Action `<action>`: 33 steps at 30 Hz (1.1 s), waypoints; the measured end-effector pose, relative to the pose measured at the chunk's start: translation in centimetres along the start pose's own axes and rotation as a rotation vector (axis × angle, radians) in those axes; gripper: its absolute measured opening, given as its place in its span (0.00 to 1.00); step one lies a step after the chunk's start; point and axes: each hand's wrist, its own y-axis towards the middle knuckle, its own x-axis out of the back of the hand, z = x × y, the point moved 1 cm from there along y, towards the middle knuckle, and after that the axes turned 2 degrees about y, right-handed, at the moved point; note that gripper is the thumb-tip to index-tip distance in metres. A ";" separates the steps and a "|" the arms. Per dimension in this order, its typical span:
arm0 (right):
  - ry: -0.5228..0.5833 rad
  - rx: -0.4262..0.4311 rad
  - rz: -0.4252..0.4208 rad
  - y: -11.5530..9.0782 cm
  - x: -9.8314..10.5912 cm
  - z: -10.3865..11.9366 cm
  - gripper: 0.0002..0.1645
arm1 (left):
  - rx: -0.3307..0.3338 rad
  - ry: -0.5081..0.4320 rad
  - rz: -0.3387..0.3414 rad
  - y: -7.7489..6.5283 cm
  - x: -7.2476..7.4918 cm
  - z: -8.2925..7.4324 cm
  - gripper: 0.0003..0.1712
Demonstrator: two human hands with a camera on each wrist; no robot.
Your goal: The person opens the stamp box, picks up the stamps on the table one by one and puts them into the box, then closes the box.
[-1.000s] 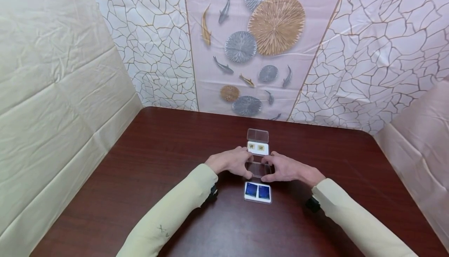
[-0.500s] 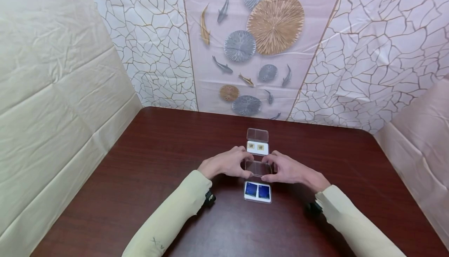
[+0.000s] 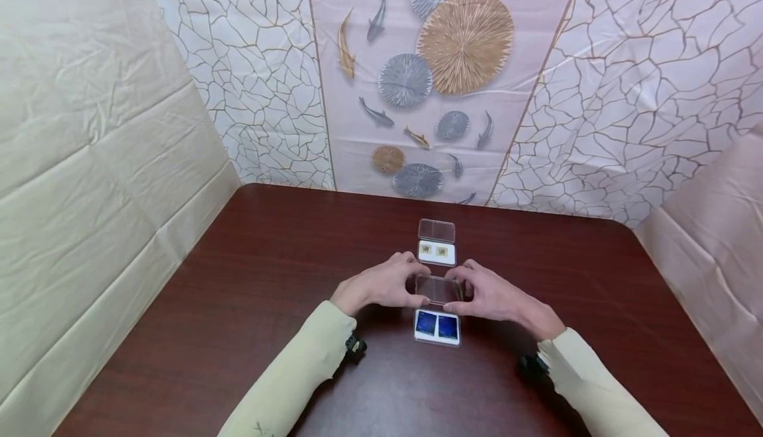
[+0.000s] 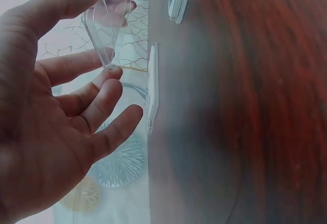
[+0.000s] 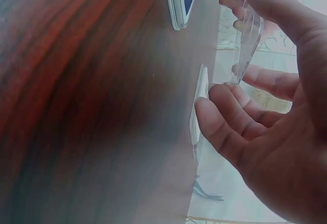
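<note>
Both hands hold a clear, shallow plastic lid [image 3: 438,288] by its opposite short ends, raised over the table. On its left end, the thumb and fingers of my left hand [image 3: 384,285] pinch the edges; my right hand [image 3: 491,294] does the same on the right. The wrist views show the transparent lid [image 4: 110,30] tilted between thumb and fingertips, with the ring and little fingers spread away from it. Just nearer to me lies a shallow case [image 3: 437,339] with two dark blue cards on a white insert. Beyond the hands sits an open case with a white insert [image 3: 434,260].
Two small gold-coloured pieces [image 3: 442,251] sit in the far case's insert, and its clear lid [image 3: 436,230] lies folded back behind it. Dark reddish wood tabletop [image 3: 286,238] surrounds everything. A patterned cloth [image 3: 268,79] hangs at the table's back edge.
Both wrists have dropped slightly toward me and spread outward, while the fingertips keep their grip on the clear lid in nearly the same spot. The two cases have not moved.
</note>
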 end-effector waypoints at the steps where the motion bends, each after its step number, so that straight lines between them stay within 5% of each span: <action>1: -0.002 0.002 -0.006 -0.1 -0.1 0.0 0.33 | -0.005 0.004 -0.002 -0.1 0.0 0.0 0.32; 16: 0.006 -0.069 -0.001 -1.8 -0.6 1.2 0.35 | -0.022 0.060 -0.015 -1.6 -0.5 -1.0 0.33; 33: -0.027 -0.013 0.000 -2.7 -1.5 1.9 0.34 | -0.043 0.105 0.004 -2.4 -1.2 -1.6 0.33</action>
